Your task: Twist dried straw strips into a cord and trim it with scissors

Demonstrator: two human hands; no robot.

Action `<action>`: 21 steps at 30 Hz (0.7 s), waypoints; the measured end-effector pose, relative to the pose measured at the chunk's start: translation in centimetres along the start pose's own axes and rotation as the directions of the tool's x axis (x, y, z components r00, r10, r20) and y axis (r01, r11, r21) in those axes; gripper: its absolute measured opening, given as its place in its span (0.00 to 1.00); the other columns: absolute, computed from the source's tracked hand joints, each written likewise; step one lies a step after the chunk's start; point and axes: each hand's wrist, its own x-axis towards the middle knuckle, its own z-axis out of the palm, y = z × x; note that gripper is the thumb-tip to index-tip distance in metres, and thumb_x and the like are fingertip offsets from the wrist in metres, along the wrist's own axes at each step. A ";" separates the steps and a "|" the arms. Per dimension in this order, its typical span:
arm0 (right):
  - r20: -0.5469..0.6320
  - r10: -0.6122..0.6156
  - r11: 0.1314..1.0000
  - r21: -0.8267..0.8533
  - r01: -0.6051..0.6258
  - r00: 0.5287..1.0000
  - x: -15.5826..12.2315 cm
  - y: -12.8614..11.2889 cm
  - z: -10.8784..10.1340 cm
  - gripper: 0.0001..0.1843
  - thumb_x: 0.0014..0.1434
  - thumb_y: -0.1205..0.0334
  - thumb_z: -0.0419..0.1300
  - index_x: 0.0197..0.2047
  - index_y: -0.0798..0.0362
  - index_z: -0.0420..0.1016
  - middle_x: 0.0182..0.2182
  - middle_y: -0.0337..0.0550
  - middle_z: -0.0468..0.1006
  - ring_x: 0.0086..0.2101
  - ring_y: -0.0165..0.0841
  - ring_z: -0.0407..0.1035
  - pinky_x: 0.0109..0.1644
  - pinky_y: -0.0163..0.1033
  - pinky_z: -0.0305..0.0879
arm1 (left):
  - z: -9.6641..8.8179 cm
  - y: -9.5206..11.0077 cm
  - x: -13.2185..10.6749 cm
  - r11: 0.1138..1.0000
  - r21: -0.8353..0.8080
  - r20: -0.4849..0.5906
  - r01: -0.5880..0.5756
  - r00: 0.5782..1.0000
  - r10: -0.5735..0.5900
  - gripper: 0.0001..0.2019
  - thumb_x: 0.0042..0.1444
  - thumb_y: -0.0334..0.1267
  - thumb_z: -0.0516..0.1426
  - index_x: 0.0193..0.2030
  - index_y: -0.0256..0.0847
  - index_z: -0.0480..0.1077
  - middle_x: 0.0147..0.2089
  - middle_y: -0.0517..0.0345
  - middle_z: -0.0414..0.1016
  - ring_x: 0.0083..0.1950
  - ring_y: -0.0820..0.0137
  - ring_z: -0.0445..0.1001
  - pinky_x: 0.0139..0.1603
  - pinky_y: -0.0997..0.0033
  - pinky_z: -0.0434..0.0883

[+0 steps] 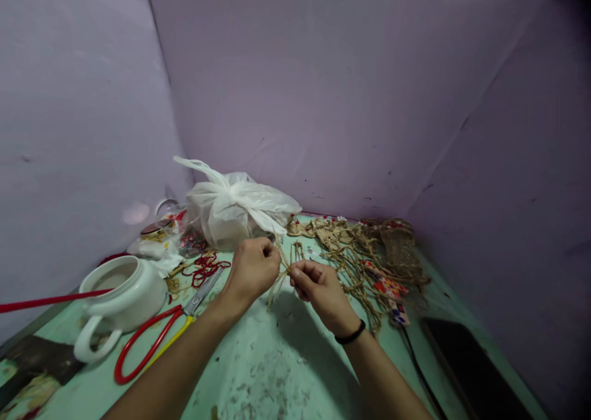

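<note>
Close together over the middle of the table, my two hands work on a small piece of straw-coloured jute twine (282,270) with loose strands sticking up and down. My left hand (255,266) is curled closed, its fingertips at the strands and partly hidden from me. Thumb and forefinger of my right hand (316,284) pinch the twine where the strands meet. Left of my left hand lie scissors (152,340) with red and yellow handles. Behind my right hand, knotted jute cords (351,247) lie in a tangled heap.
A white mug (124,297) with a red stick across its rim stands at left. A tied white plastic bag (237,207) sits against the wall. Red yarn (207,269) lies beside it. At right are a black phone-like slab (471,364) and a dark cable (418,367).
</note>
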 end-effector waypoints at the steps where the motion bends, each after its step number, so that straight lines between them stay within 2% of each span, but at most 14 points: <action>1: 0.003 0.004 1.000 -0.003 -0.004 1.000 0.0 0.0 0.0 0.14 0.45 0.55 0.59 0.19 0.57 0.66 0.15 0.34 0.63 0.15 0.20 0.52 0.18 0.28 0.45 | 0.1 -0.1 0.0 1.000 0.003 -0.006 0.001 1.000 -0.001 0.09 0.44 0.35 0.50 0.17 0.36 0.65 0.17 0.63 0.64 0.22 0.77 0.60 0.24 0.77 0.55; 4: 0.009 0.003 1.000 -0.014 -0.002 1.000 0.1 0.2 -0.2 0.14 0.45 0.54 0.59 0.19 0.57 0.65 0.15 0.34 0.63 0.15 0.20 0.52 0.18 0.28 0.45 | 0.2 -0.4 0.2 0.999 0.048 -0.006 0.002 1.000 -0.001 0.10 0.45 0.35 0.50 0.18 0.36 0.65 0.18 0.63 0.64 0.22 0.77 0.61 0.24 0.77 0.55; 6: -0.010 -0.001 0.998 -0.056 0.000 1.000 0.4 0.5 -0.6 0.14 0.46 0.55 0.58 0.19 0.57 0.66 0.14 0.33 0.63 0.15 0.21 0.52 0.18 0.29 0.46 | -0.2 -0.4 0.2 0.992 0.123 0.017 -0.039 0.999 0.037 0.11 0.48 0.37 0.50 0.19 0.37 0.66 0.19 0.61 0.65 0.22 0.76 0.62 0.24 0.76 0.56; 9: -0.055 -0.027 0.978 -0.207 0.015 0.998 0.7 0.9 -0.9 0.11 0.48 0.58 0.56 0.22 0.57 0.69 0.15 0.36 0.66 0.16 0.23 0.55 0.19 0.30 0.50 | -1.6 0.4 -0.5 0.950 0.248 -0.060 -0.188 0.976 0.209 0.11 0.52 0.41 0.50 0.29 0.38 0.69 0.28 0.57 0.71 0.29 0.72 0.66 0.29 0.74 0.60; 10: -0.031 -0.056 0.962 -0.268 0.046 0.998 0.6 1.0 -0.9 0.10 0.48 0.60 0.55 0.23 0.57 0.70 0.16 0.37 0.69 0.17 0.24 0.58 0.21 0.30 0.53 | -2.1 0.9 -0.9 0.927 0.269 -0.090 -0.261 0.952 0.294 0.10 0.52 0.41 0.50 0.35 0.39 0.69 0.33 0.56 0.72 0.32 0.71 0.68 0.32 0.73 0.61; 11: 0.029 -0.095 0.939 -0.329 0.099 0.995 0.5 0.9 -0.7 0.08 0.48 0.62 0.54 0.25 0.57 0.72 0.19 0.39 0.71 0.19 0.25 0.60 0.22 0.31 0.55 | -2.6 1.5 -1.4 0.894 0.262 -0.061 -0.363 0.919 0.390 0.11 0.52 0.40 0.51 0.40 0.40 0.68 0.38 0.55 0.72 0.37 0.70 0.68 0.36 0.73 0.62; 12: 0.115 -0.133 0.906 -0.389 0.168 0.984 0.2 0.7 -0.4 0.08 0.48 0.64 0.54 0.26 0.57 0.73 0.21 0.40 0.73 0.21 0.27 0.62 0.25 0.31 0.56 | -2.9 2.0 -1.8 0.862 0.242 0.013 -0.446 0.890 0.456 0.12 0.53 0.39 0.50 0.43 0.41 0.67 0.42 0.54 0.71 0.41 0.69 0.68 0.40 0.72 0.62; 13: 0.219 -0.161 0.863 -0.442 0.245 0.962 -0.2 0.4 -0.1 0.08 0.48 0.67 0.53 0.27 0.57 0.74 0.23 0.41 0.75 0.24 0.28 0.65 0.27 0.31 0.58 | -3.1 2.4 -2.1 0.848 0.217 0.106 -0.484 0.875 0.472 0.12 0.53 0.39 0.49 0.43 0.42 0.67 0.42 0.54 0.71 0.42 0.69 0.68 0.41 0.72 0.62; 14: 0.323 -0.166 0.811 -0.493 0.316 0.932 -0.6 0.0 0.3 0.08 0.46 0.69 0.53 0.27 0.56 0.75 0.25 0.41 0.76 0.26 0.30 0.66 0.29 0.32 0.59 | -3.2 2.7 -2.4 0.854 0.202 0.206 -0.480 0.873 0.442 0.12 0.54 0.40 0.48 0.41 0.43 0.69 0.39 0.55 0.72 0.41 0.69 0.68 0.40 0.72 0.62; 16: 0.494 -0.121 0.695 -0.577 0.429 0.861 -1.8 -1.0 1.3 0.11 0.44 0.73 0.54 0.28 0.55 0.76 0.27 0.41 0.78 0.29 0.32 0.69 0.33 0.32 0.60 | -3.0 2.6 -2.5 0.898 0.238 0.342 -0.371 0.897 0.280 0.15 0.55 0.44 0.46 0.32 0.41 0.70 0.32 0.55 0.73 0.34 0.69 0.69 0.34 0.73 0.61; 18: 0.621 -0.035 0.581 -0.625 0.522 0.783 -3.4 -2.0 2.2 0.14 0.41 0.75 0.55 0.30 0.54 0.77 0.29 0.40 0.79 0.31 0.32 0.70 0.34 0.32 0.60 | -2.5 1.9 -2.1 0.917 0.310 0.375 -0.251 0.918 0.125 0.19 0.54 0.48 0.45 0.25 0.40 0.69 0.26 0.54 0.71 0.28 0.70 0.67 0.29 0.73 0.58; 21: 0.728 0.086 0.490 -0.625 0.608 0.680 -6.1 -2.9 3.6 0.15 0.40 0.70 0.60 0.35 0.52 0.77 0.31 0.40 0.79 0.32 0.33 0.70 0.36 0.32 0.61 | -1.6 -0.1 -1.3 0.914 0.353 0.423 -0.199 0.905 0.034 0.21 0.52 0.51 0.46 0.21 0.38 0.67 0.24 0.54 0.70 0.26 0.69 0.67 0.27 0.73 0.56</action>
